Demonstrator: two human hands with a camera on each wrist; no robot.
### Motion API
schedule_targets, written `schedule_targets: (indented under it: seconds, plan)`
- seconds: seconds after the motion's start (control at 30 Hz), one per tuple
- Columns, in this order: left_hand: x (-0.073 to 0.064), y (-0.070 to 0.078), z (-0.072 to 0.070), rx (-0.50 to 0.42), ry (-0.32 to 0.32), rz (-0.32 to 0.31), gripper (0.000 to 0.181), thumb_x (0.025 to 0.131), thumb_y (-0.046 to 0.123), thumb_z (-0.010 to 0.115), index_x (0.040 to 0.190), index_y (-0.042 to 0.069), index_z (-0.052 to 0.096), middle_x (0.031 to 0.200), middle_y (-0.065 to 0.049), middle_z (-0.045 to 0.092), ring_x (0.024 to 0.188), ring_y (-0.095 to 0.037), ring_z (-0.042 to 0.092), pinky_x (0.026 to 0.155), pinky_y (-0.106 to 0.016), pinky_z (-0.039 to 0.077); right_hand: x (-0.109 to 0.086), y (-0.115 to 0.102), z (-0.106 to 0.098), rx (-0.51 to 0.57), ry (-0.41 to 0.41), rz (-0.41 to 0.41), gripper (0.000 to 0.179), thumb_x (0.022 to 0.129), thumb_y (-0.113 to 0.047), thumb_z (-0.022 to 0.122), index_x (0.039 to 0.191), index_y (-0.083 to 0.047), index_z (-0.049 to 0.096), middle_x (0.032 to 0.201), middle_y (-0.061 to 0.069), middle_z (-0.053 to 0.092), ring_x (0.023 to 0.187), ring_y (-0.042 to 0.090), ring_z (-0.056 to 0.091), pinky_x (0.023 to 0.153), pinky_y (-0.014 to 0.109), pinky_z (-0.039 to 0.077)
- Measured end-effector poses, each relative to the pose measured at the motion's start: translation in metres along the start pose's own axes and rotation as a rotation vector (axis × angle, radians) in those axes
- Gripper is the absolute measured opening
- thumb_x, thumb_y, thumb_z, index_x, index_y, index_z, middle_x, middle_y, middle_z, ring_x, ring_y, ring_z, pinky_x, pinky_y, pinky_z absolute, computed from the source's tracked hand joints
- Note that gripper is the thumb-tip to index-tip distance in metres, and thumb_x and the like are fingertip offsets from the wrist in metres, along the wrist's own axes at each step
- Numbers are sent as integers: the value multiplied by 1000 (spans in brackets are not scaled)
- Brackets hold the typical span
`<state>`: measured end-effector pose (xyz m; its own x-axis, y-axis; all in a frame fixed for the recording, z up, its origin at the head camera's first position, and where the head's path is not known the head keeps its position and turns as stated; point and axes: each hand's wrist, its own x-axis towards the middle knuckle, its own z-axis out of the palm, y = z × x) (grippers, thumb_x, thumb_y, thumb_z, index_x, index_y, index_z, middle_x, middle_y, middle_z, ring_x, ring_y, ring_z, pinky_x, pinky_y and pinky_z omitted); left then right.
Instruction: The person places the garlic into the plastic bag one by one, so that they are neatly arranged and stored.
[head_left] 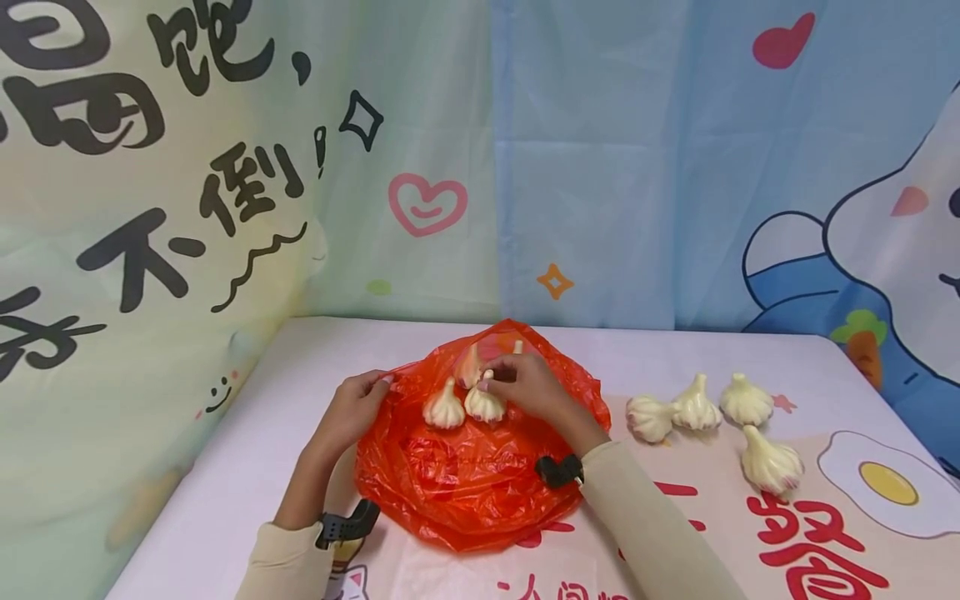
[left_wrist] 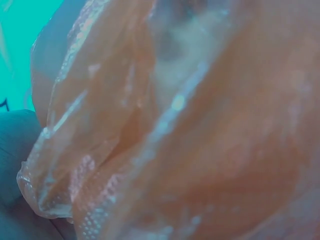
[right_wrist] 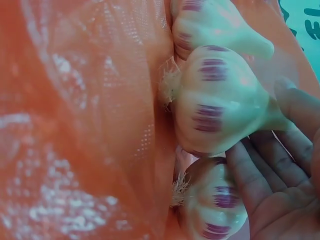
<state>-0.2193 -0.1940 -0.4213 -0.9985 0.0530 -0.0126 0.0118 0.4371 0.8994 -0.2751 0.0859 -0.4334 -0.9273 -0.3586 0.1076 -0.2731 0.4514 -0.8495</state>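
A crumpled red plastic bag lies spread on the table, with several garlic bulbs inside. My left hand pinches the bag's left rim between thumb and fingers; the bag fills most of the left wrist view. Over the bag, my right hand pinches one garlic bulb by its stem. In the right wrist view that bulb has purple streaks and a root tuft. Another garlic bulb sits just left of it, and a bulb behind is partly covered by bag film.
Right of the bag, several loose bulbs lie on the table, one nearer bulb in front. A printed mat covers part of the white table. A printed curtain hangs behind and along the left.
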Motion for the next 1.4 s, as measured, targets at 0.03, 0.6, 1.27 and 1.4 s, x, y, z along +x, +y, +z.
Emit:
schedule_targets:
  seconds: [0.03,0.6,1.27,1.4]
  plan:
    - [0,0,0,-1,0,-3,33,104,26,43,121,6,64,101,-12,67,78,-25,68,67,-35,59,0,0,0,8,-1,-2,26,87,-19,74,110,-6,71,102,2,69,97,20,65,86,35,54]
    - [0,0,1,-7,9,-9,33,104,26,44,121,6,64,102,-12,67,79,-24,68,68,-36,59,-10,0,-13,143,44,-28,35,91,-19,70,122,-3,67,116,10,67,103,25,66,81,34,56]
    - [0,-3,1,9,9,-3,33,104,25,44,121,6,64,102,-12,67,80,-25,68,69,-36,59,-39,-1,-40,69,98,-92,30,94,-18,66,120,-2,68,118,11,66,102,28,65,85,37,55]
    - [0,-2,0,19,17,-1,33,104,25,44,121,6,64,102,-12,67,79,-25,67,69,-36,59,-46,1,-48,37,114,-90,30,94,-19,66,120,-5,68,119,8,66,104,26,64,86,39,55]
